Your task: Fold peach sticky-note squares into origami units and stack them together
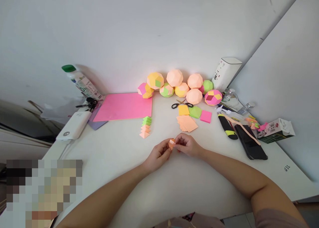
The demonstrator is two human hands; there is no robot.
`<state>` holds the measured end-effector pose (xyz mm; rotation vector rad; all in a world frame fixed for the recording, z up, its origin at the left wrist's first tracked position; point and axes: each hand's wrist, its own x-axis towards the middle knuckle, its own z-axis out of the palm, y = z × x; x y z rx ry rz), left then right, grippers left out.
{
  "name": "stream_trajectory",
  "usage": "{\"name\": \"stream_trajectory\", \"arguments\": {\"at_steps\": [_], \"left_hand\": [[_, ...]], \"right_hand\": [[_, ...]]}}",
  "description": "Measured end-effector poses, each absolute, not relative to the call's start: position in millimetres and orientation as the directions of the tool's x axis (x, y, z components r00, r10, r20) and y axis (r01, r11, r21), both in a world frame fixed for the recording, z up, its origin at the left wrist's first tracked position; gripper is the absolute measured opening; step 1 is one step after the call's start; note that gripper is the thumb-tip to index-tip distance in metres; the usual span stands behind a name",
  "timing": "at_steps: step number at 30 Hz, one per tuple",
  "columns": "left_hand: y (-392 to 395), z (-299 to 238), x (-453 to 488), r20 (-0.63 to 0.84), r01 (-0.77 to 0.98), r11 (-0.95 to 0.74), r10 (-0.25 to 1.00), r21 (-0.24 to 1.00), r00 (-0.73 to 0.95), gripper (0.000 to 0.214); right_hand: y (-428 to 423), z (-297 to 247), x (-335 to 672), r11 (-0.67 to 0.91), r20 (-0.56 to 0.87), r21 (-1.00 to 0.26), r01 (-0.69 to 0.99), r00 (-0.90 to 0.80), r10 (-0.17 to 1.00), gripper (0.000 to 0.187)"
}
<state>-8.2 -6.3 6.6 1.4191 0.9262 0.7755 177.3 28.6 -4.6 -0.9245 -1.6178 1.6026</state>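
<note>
Between both hands, just above the white table, is a small folded piece of peach paper (171,143). My left hand (159,155) pinches its left side. On its other side, the fingers of my right hand (187,145) are closed on its edge. Ahead of my right hand lie fanned peach paper sheets (187,123), with yellow paper (183,110), green paper (195,112) and pink paper (206,116) squares behind them. A row of folded green and peach paper units (146,126) lies beyond my left hand, overlapping one another.
Several faceted paper balls (174,78) are piled against the wall. Black-handled scissors (182,104) lie before them. A pink board (124,107), a tilted bottle (81,81) and a white power strip (74,125) are left; a utility knife (228,126), phone (250,141) and small carton (276,130) are right.
</note>
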Motion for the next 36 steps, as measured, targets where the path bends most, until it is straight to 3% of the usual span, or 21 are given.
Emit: {"name": "stream_trajectory", "arguments": {"at_steps": [8,11,13,18,26,36], "left_hand": [[-7,5,-8,-0.087,0.072,0.063,0.917,0.995,0.39,0.038],[-6,2,-9,-0.09,0.047,0.078,0.928,0.996,0.361,0.041],[-6,1,-9,-0.073,0.034,0.065,0.929,0.997,0.362,0.041],[-6,-5,-8,0.038,0.033,-0.055,0.921,0.998,0.388,0.043],[-8,1,-9,0.025,0.146,-0.101,0.892,0.984,0.451,0.039],[-6,3,-10,-0.068,0.101,0.035,0.936,0.994,0.346,0.039]], "right_hand": [[31,-5,177,-0.049,-0.009,-0.997,-0.056,-0.567,0.824,0.022],[30,-5,178,-0.04,-0.021,-0.999,-0.022,-0.557,0.83,0.031],[29,-3,178,0.001,-0.021,-0.999,0.038,-0.56,0.828,0.03],[28,1,176,0.207,0.03,-0.95,0.233,-0.59,0.807,0.008],[26,-7,176,0.301,0.119,-0.929,0.215,-0.597,0.793,0.005],[26,5,176,0.216,0.072,-0.954,0.206,-0.544,0.836,0.008]]}}
